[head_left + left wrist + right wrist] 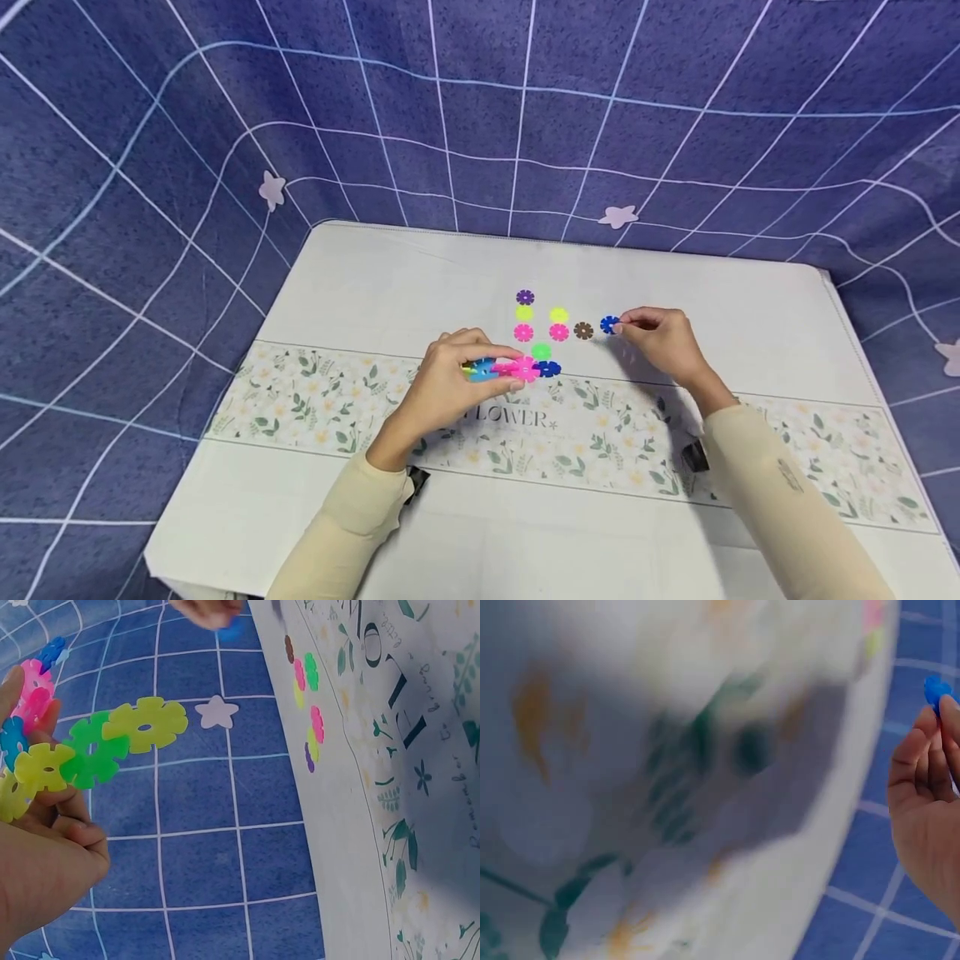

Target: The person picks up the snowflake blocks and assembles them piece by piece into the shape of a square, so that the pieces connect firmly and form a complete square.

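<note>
My left hand (442,379) holds a chain of interlocked flower-shaped plastic discs above the table. In the left wrist view the chain runs from a yellow disc (154,726) through a green disc (94,754), more yellow and a light blue disc (13,741) to pink discs (36,679) and a dark blue disc (51,654). Fingers cover part of it. Off to the right, my right hand (663,342) pinches a single blue disc (608,324) between thumb and fingertips, apart from the chain. The right wrist view catches this blue disc (935,691) at its edge.
Loose discs lie beyond the hands: purple (525,297), yellow (524,313), pink (523,332), green (542,352), brown (583,331), and another yellow (558,315) and pink (558,332). A flower-printed band crosses the white table (420,275). Blue grid-patterned cloth (480,108) hangs behind.
</note>
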